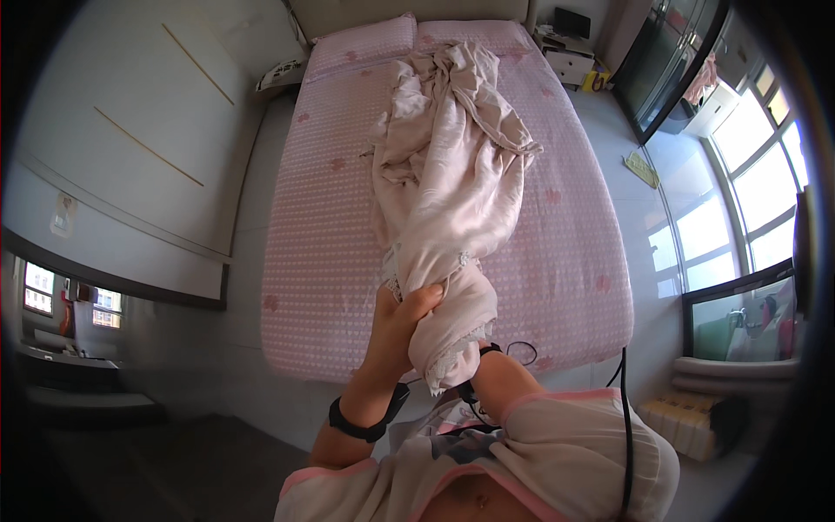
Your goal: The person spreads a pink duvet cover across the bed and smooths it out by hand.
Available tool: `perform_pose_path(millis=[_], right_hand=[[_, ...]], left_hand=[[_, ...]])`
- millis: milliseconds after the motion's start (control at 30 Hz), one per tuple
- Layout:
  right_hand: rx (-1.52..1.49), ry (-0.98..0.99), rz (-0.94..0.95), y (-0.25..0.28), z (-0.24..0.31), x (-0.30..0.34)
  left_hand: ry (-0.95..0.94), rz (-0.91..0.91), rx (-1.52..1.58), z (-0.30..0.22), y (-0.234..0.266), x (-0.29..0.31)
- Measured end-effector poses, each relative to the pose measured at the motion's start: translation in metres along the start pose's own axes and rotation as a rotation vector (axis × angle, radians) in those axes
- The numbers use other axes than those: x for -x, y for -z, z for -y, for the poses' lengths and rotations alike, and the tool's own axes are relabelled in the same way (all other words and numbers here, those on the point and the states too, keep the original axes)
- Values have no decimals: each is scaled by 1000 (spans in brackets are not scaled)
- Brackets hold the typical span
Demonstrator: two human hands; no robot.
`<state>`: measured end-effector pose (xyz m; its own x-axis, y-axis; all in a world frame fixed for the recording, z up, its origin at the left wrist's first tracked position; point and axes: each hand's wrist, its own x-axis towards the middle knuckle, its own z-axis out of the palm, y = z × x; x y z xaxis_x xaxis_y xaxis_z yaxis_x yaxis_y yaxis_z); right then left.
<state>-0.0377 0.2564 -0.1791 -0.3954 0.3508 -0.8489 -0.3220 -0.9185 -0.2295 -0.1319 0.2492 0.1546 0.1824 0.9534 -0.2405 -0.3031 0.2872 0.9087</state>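
Observation:
A pale pink, satiny duvet cover (452, 200) with white lace trim lies bunched lengthwise over the middle of the bed. Its near end hangs toward my body, gathered and lifted at the bed's foot. My left hand (407, 306) is closed around this gathered part, the thumb pressing on top of the cloth. From the right, my right forearm (506, 378) reaches behind the lace-edged end; the cloth covers that hand, so its fingers do not show. Beneath lies a pink patterned bed sheet (317, 235) drawn over the mattress.
Two pink pillows (365, 43) rest against the headboard. A white nightstand (567, 65) stands at the far right, a wardrobe (130, 130) on the left. Floor runs along both bed sides. A black cable (626, 435) hangs by my right side, near a cushioned seat (731, 374).

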Motion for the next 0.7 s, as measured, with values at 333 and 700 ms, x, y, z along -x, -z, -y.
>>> perform_pose_path(millis=[333, 700], right_hand=[[879, 305, -659, 199, 84, 32], [-211, 1055, -1697, 494, -96, 440]], left_hand=[[159, 171, -384, 40, 102, -17], [262, -1148, -708, 69, 399, 155]])
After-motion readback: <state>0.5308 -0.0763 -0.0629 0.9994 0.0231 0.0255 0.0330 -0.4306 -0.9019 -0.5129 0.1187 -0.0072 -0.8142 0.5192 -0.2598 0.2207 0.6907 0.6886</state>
